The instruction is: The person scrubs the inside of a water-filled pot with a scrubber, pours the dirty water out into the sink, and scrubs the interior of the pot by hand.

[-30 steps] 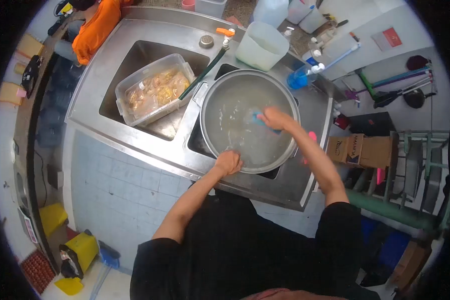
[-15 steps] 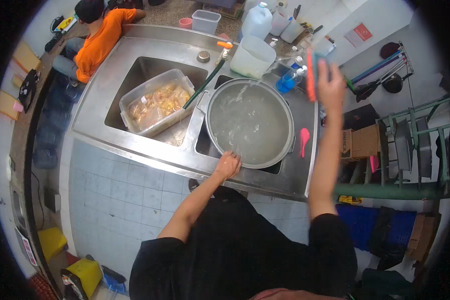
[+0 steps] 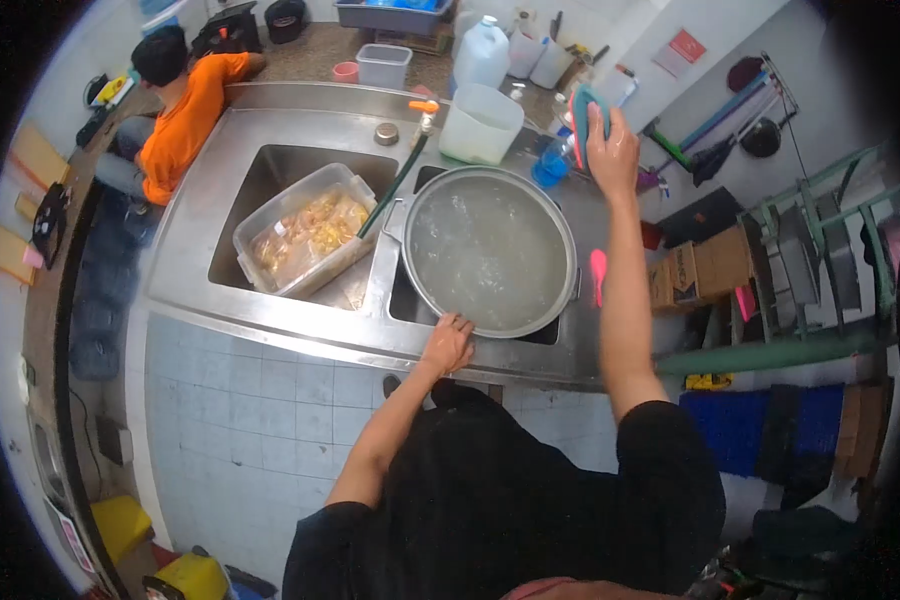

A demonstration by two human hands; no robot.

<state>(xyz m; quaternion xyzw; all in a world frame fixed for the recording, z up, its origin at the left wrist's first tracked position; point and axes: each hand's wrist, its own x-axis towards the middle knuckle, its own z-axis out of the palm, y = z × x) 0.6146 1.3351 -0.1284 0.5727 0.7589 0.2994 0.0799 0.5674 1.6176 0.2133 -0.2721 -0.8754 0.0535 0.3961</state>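
Observation:
A large round metal pot (image 3: 572,238) full of cloudy water sits over the right-hand sink basin. My left hand (image 3: 448,345) is closed on its near rim, fingers curled over the edge. Raised beyond the pot's right side, my right hand (image 3: 615,155) grips a scrub brush (image 3: 586,112) with a teal body and an orange-red side. Close to that hand stands a blue liquid bottle (image 3: 550,166) with a pump. A pink spoon (image 3: 598,275) lies on the steel counter right of the pot.
A plastic tub (image 3: 255,225) of bagged food rests in the left basin, with a green hose (image 3: 394,187) reaching into it from the tap. A white container (image 3: 480,128) stands behind the pot. A person in orange (image 3: 185,125) sits at the far left. Green racks (image 3: 820,230) stand right.
My right hand has moved slightly away from me with the brush, which is now tilted. My left hand stays at the pot's rim. The camera view has shifted a little.

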